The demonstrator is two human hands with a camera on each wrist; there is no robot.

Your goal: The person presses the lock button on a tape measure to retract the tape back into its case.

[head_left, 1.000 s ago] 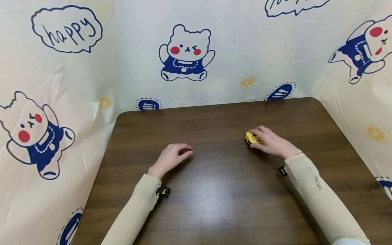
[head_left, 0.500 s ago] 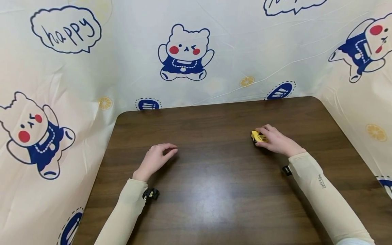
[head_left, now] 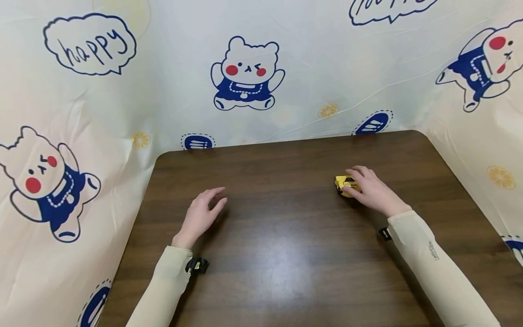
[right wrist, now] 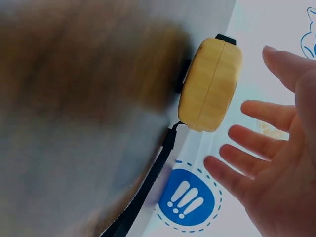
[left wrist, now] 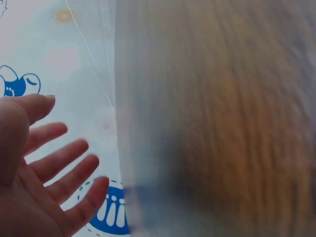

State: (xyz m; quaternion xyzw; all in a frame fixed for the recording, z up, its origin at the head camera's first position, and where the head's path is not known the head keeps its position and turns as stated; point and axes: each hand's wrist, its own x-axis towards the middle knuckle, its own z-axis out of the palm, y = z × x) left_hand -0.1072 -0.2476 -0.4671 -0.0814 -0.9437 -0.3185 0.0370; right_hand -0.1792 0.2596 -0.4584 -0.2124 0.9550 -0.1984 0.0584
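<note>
A yellow tape measure (head_left: 341, 184) with black parts lies on the brown table at the right, partly hidden by my right hand (head_left: 376, 193) in the head view. The right wrist view shows the tape measure (right wrist: 210, 84) standing on the table with a black strap (right wrist: 143, 192) trailing from it. Beside it, the fingers of my right hand (right wrist: 276, 148) are spread, and a gap shows between them and the yellow case. Over the left part of the table is my left hand (head_left: 199, 218), holding nothing. Its fingers (left wrist: 59, 160) are spread in the left wrist view.
The wooden table (head_left: 269, 254) has rounded far corners. Behind it and at both sides hangs a pale curtain (head_left: 302, 81) printed with bears. A small black device (head_left: 197, 265) sits at the left wrist, another (head_left: 385, 234) at the right.
My left hand has moved left and spread its thumb and fingers. My right hand has shifted right with the tape measure, then loosened its fingers from it.
</note>
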